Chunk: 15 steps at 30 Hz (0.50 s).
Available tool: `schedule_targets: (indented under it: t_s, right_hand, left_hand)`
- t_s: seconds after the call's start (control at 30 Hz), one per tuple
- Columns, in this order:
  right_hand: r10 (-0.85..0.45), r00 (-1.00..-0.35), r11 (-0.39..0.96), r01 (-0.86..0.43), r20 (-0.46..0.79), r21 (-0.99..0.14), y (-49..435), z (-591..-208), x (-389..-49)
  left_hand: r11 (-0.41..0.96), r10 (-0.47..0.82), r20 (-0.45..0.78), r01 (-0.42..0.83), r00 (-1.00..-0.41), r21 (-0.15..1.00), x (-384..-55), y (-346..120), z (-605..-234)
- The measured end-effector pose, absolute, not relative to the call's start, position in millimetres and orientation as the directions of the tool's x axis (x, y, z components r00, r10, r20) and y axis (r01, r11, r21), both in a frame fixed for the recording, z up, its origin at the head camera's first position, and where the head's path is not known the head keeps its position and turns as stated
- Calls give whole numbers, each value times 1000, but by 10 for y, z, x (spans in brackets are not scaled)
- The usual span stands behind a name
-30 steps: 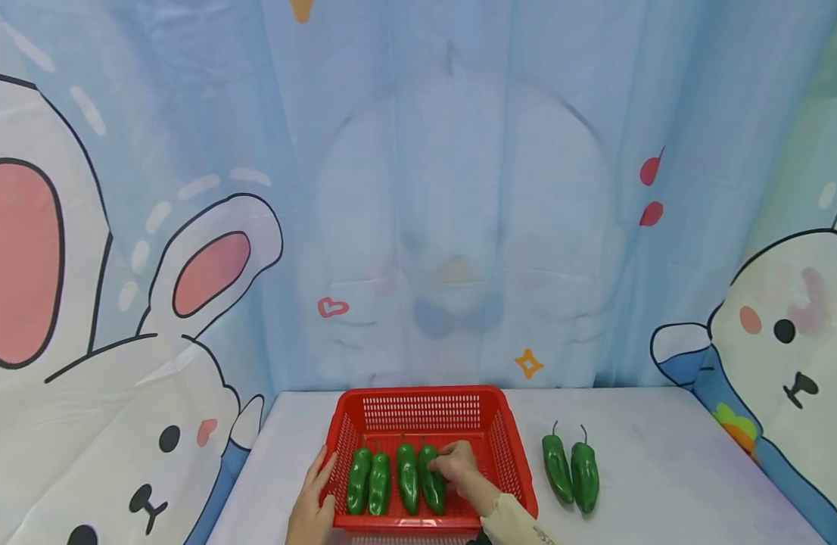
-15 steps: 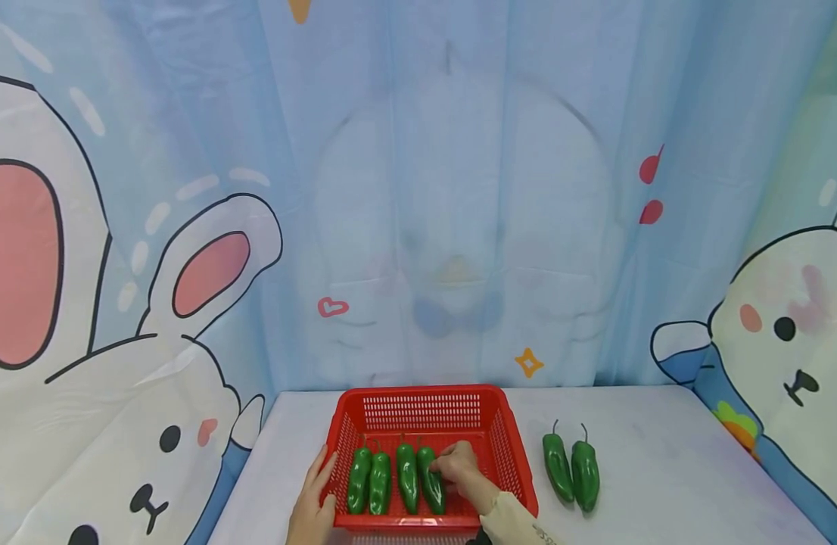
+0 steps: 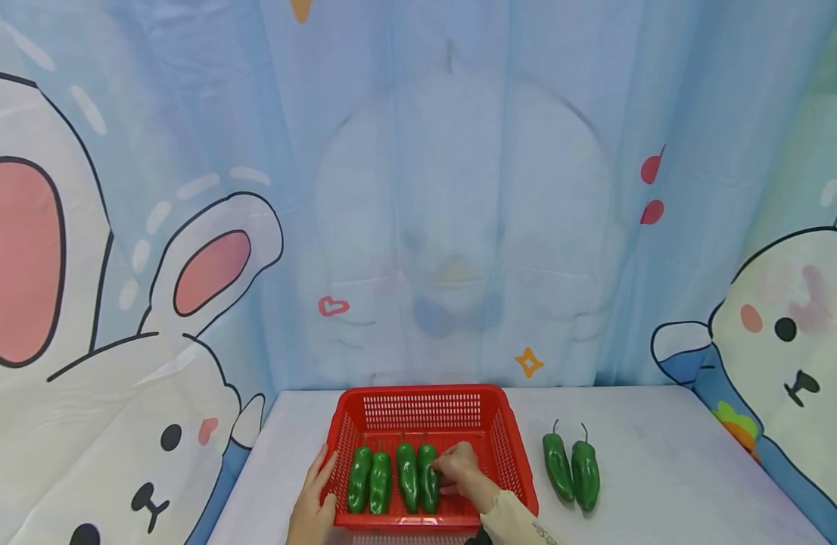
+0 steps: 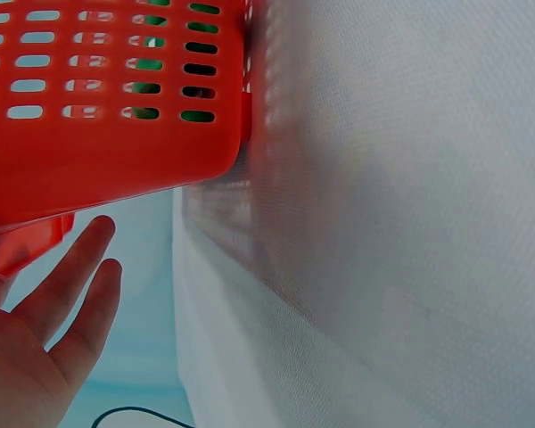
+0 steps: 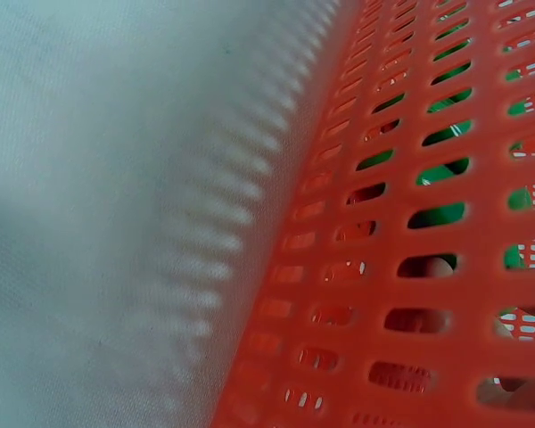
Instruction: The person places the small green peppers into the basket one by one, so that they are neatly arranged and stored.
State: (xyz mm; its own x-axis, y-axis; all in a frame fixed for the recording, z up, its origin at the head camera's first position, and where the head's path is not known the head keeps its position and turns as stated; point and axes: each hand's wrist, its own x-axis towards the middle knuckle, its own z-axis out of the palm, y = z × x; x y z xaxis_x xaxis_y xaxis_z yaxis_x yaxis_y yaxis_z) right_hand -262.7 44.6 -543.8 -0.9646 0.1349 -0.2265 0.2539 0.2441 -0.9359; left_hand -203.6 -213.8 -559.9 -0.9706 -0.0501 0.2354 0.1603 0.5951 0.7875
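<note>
In the head view a red plastic basket holds a row of several green chili peppers, lying side by side with their stems away from me. My left hand rests against the basket's left front corner; in the left wrist view two of its fingers stretch out straight beside the rim. My right hand reaches inside and pinches the rightmost pepper of the row at its right side. The basket wall hides most of the right fingertips in the right wrist view, where green shows through the slots.
Two more green peppers lie side by side on the white tabletop, right of the basket. Behind the table hangs a blue curtain printed with cartoon rabbits. Part of the basket floor shows right of the row.
The rightmost pepper in the basket has turned straighter, its lower end shifting left, nearly parallel to its neighbour. My right fingers moved slightly with it. The left hand stayed in place.
</note>
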Motion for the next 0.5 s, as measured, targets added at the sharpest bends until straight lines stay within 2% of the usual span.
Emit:
schedule_targets:
  t_s: [0.5]
  right_hand:
    - [127,-968,211,239,-216,-948,465,-5424,-2605]
  left_hand:
    - [594,-44,249,175,-968,785,-2044,-2151,-5606]
